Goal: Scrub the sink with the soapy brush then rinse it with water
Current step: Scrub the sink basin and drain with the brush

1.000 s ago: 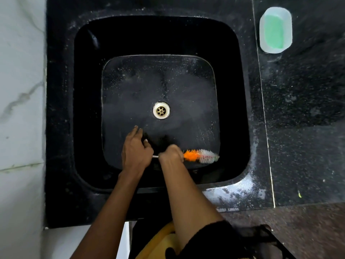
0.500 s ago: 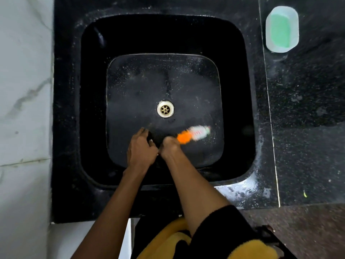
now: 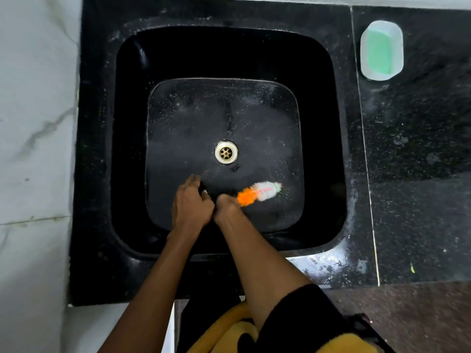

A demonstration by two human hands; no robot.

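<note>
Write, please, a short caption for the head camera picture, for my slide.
Both hands, left and right, scrub the black sink floor with an orange-and-white brush.

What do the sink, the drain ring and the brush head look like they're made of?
Sink: apparently black polished stone or composite, glossy, wet and speckled like the counter. Drain ring: pale, perforated, metal or plastic; I cannot tell which. Brush: soft orange and white bristles, probably synthetic, blurred, held by the right hand.
</note>
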